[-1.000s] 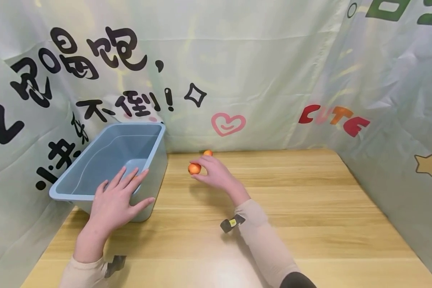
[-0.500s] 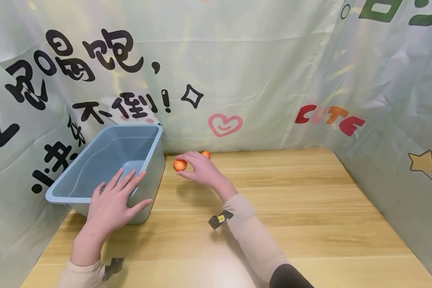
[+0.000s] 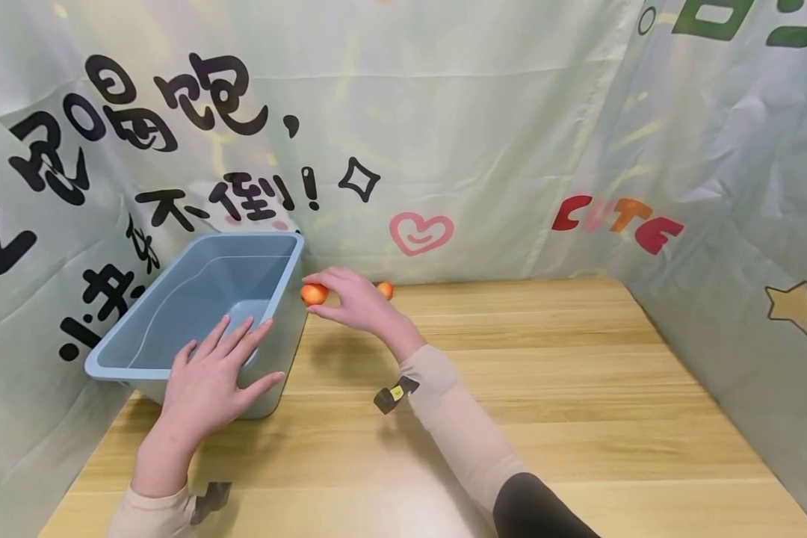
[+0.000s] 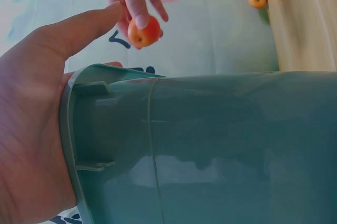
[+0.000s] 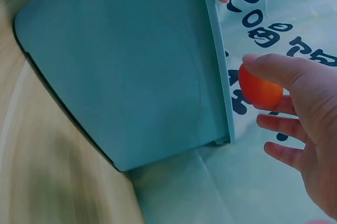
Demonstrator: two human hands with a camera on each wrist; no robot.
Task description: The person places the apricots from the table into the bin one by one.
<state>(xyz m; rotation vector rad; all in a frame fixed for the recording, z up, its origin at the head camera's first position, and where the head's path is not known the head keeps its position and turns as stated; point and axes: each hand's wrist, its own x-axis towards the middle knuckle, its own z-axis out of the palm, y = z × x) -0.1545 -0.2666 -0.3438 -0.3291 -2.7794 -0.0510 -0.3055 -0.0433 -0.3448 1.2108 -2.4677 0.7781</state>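
A small round orange-red fruit (image 3: 314, 294) is pinched between the thumb and fingers of my right hand (image 3: 359, 302). That hand holds it above the table, close to the right rim of a blue plastic tub (image 3: 277, 366). The right wrist view shows the fruit (image 5: 260, 87) near rim height, just outside the tub. My left hand (image 3: 205, 385) rests over the tub's near right rim, fingers straight and spread, thumb along the outside. A second orange-red fruit (image 3: 385, 290) lies at the table's back edge, behind my right hand.
The wooden table (image 3: 545, 388) meets a printed cloth backdrop (image 3: 498, 149) at the back and sides. The tub stands at the table's left, close to the cloth. Dark straps with small devices (image 3: 395, 394) sit on the wrists.
My right hand has carried the pinched fruit left and upward to the tub's rim. More of the second fruit shows now. My left hand stays on the tub; the view shifted slightly.
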